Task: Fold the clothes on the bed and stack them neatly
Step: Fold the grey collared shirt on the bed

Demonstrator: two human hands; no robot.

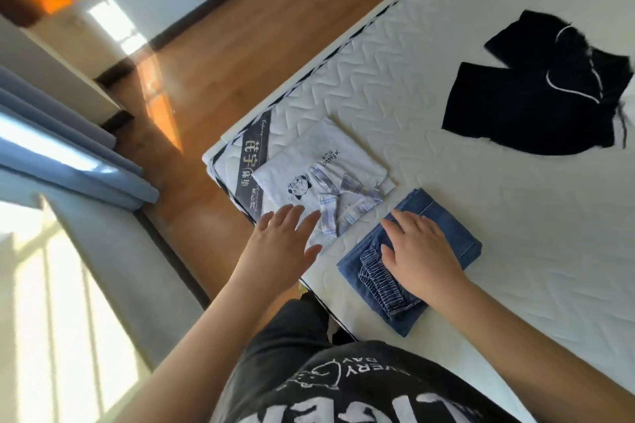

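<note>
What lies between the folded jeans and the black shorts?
Only bare white mattress lies between the folded jeans and the black shorts, in the head view.

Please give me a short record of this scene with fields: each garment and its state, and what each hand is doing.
surface: white quilted mattress
white shirt: folded, near the mattress corner
denim garment: folded, beside the white shirt
black shorts: unfolded, lying flat, apart from the other two
left hand: fingers straight, over the white shirt's near edge; contact unclear
right hand: flat, pressing on the denim garment
stack: not yet made
</note>
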